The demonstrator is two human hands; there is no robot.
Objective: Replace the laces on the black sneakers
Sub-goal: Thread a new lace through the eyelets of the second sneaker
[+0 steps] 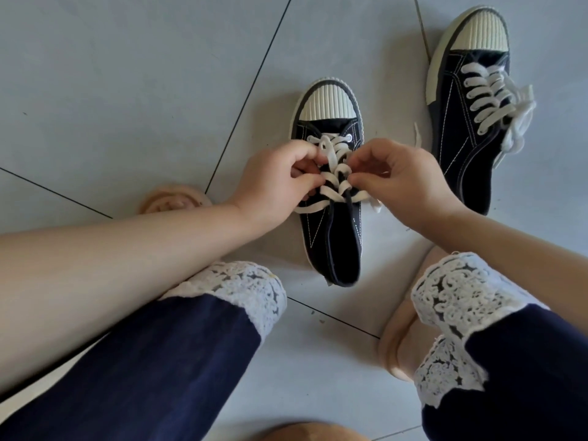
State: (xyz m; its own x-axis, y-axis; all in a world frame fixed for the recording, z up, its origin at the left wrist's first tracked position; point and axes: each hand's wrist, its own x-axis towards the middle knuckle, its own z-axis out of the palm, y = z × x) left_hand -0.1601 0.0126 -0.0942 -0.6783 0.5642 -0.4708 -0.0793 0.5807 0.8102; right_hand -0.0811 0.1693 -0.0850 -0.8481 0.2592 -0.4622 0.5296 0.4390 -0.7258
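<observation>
On the left, a bare foot [171, 200] is being rested on the grey tiled floor [127, 90], just beyond the left forearm. The left hand [276, 183] is being held over the left side of a black sneaker [331, 240], its fingers curled and a strand of the white lace [329, 155] being pinched between them. The sneaker is lying flat on the floor mid-scene, its ribbed white toe cap pointing far. The lace is being crossed loosely over the tongue, its ends lying out to either side. The right hand [401, 179] is being held at the sneaker's right side, another strand of the lace being pinched at its fingertips. Farther right and farther off, a second sneaker [461, 138], laced in white, is lying on the floor, apart from both hands. Nearest, navy trouser legs [159, 361] trimmed in white lacework are being shown on both sides.
</observation>
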